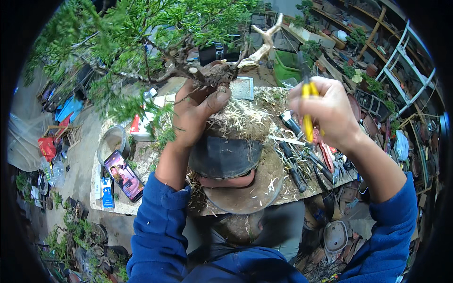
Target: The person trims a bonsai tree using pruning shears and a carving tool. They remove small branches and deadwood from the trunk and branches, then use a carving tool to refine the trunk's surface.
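Observation:
A juniper bonsai [141, 49] with dense green foliage and a bare pale deadwood branch stands in front of me. My left hand [196, 111] is closed round the base of its trunk, with the thumb on top. Pale wood shavings [240, 115] cover the soil below the trunk. The tree's dark pot [226, 156] rests on a round turntable [243, 202]. Right of the tree, my right hand [328, 111] is raised and wrapped round yellow-handled pliers [307, 128]. Their dark jaws point upward, somewhat blurred, apart from the deadwood.
On the worktable, several dark-handled tools [295, 174] lie to the right. A lit phone [123, 175], a blue box [107, 193] and a round tub [112, 141] are at the left. Shelves of pots [349, 28] and a metal ladder [401, 70] stand beyond at the right.

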Demonstrator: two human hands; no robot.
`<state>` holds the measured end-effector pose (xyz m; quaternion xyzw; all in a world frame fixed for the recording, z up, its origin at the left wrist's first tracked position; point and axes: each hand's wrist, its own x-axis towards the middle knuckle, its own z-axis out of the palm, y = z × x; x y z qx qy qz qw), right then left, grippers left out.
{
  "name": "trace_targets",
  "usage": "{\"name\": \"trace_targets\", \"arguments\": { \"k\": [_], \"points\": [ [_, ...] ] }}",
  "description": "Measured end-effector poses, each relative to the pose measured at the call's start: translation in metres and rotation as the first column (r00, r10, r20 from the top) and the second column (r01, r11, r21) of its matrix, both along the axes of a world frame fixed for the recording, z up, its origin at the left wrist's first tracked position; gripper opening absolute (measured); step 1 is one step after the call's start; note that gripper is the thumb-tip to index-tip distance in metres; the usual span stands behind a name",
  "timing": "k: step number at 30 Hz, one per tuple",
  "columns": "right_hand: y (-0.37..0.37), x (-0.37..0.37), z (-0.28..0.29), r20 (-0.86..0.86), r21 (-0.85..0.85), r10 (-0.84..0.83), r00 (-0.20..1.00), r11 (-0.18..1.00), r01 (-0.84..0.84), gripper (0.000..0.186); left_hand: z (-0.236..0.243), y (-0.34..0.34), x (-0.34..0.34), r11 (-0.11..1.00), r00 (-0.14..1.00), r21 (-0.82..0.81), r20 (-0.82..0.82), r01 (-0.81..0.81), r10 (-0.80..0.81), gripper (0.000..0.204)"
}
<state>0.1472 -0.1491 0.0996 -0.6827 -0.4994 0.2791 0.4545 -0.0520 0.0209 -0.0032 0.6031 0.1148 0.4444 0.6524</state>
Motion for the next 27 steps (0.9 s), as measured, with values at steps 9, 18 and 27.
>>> {"name": "trace_targets", "arguments": {
  "k": [9,18,27],
  "points": [
    [-0.018,-0.022,0.018,-0.012,-0.132,0.262,0.965,0.956,-0.261,0.051,-0.009,-0.033,-0.018,0.931,0.931,0.05,-0.031,-0.361,0.363,0.057],
    [-0.023,-0.089,0.032,0.716,-0.199,0.213,0.665,0.975,-0.098,0.045,-0.026,-0.02,-0.029,0.846,0.882,0.301,-0.032,-0.439,0.469,0.044],
    [-0.025,-0.096,0.035,0.954,-0.147,0.23,0.195,0.92,-0.364,0.034,-0.023,-0.03,-0.02,0.864,0.888,0.21,0.053,-0.457,0.457,0.034]
  ]
}}
